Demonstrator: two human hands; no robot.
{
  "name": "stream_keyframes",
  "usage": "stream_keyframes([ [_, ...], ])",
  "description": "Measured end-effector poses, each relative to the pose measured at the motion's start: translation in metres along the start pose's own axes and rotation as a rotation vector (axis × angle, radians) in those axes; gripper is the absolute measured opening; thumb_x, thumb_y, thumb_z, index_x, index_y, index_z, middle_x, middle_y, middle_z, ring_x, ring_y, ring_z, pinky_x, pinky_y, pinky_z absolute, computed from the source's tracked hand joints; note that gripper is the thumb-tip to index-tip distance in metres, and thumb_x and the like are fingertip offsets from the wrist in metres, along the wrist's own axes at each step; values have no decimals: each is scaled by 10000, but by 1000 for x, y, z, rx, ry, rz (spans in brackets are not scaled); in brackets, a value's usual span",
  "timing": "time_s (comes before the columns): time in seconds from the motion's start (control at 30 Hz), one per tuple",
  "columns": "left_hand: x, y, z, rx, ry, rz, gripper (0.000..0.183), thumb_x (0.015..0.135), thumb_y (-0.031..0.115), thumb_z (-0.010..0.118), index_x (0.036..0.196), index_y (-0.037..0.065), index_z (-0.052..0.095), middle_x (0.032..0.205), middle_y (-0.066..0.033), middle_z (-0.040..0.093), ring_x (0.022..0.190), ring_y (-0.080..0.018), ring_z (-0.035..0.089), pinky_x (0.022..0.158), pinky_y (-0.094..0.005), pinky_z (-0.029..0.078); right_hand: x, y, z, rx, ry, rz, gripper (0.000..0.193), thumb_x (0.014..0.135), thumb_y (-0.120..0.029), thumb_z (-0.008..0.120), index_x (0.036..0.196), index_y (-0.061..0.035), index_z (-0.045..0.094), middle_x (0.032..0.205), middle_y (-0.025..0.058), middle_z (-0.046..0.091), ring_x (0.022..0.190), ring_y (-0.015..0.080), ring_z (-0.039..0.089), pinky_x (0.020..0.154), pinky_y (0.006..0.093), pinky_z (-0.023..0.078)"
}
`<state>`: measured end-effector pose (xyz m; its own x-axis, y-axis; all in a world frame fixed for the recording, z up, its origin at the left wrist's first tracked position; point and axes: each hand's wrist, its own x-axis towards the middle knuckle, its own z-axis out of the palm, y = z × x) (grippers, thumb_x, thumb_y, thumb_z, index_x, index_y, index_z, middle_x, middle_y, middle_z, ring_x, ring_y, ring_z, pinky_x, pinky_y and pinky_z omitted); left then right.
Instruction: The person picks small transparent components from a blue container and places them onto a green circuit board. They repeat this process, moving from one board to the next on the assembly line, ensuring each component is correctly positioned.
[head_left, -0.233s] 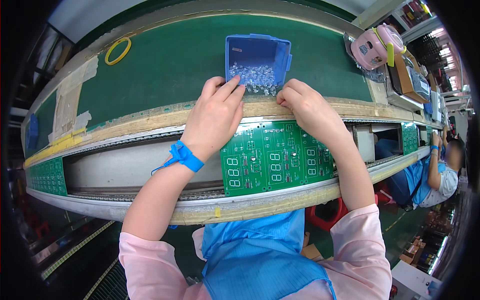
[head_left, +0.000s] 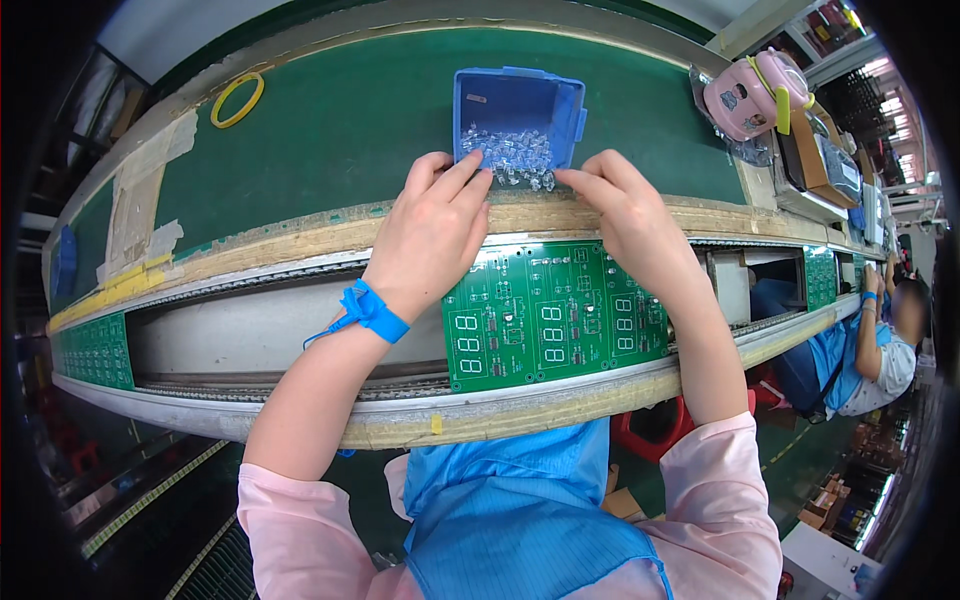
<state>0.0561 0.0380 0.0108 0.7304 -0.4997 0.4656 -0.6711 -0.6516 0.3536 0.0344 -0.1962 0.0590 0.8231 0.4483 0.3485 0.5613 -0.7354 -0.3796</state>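
A blue plastic bin [head_left: 515,100] lies on the green bench with its open side toward me. Small clear components [head_left: 515,155] are heaped inside and spill over its front lip. My left hand [head_left: 435,225] is at the bin's near left corner, fingers bent but apart, their tips at the edge of the heap. At the near right corner is my right hand [head_left: 630,215], its index finger stretched toward the spilled components and its other fingertips partly hidden. Below both hands, a green circuit board [head_left: 555,330] with white digit-display outlines rests across the conveyor rails.
A wooden ledge [head_left: 330,228] runs between bench and conveyor. More circuit boards [head_left: 95,355] sit on the rails at the far left and to the right. A yellow tape ring [head_left: 237,101] lies at the back left, a pink container [head_left: 750,98] at the back right. Another person [head_left: 870,350] sits at right.
My right hand has moved slightly up and to the right, its index finger straightening from a pinch toward the components. The bin has shifted a touch to the right; my left hand has hardly moved.
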Motion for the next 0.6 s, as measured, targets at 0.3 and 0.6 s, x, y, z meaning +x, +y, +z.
stream_keyframes([
  [0.3,0,0,-1,-1,2,-2,311,887,81,624,1178,-24,649,1310,-158,605,1159,-378,525,969,-437,484,-8,-12,-3,1196,-166,398,158,908,26,635,1054,36,695,995,87,663,813,131,644,739,265,549],
  [0.6,0,0,0,1,7,4,317,880,77,628,1180,-25,649,1302,-158,609,1154,-374,528,967,-432,485,-13,-26,-13,1344,-122,342,154,853,53,700,1002,35,736,1019,101,662,848,135,657,762,253,560],
])
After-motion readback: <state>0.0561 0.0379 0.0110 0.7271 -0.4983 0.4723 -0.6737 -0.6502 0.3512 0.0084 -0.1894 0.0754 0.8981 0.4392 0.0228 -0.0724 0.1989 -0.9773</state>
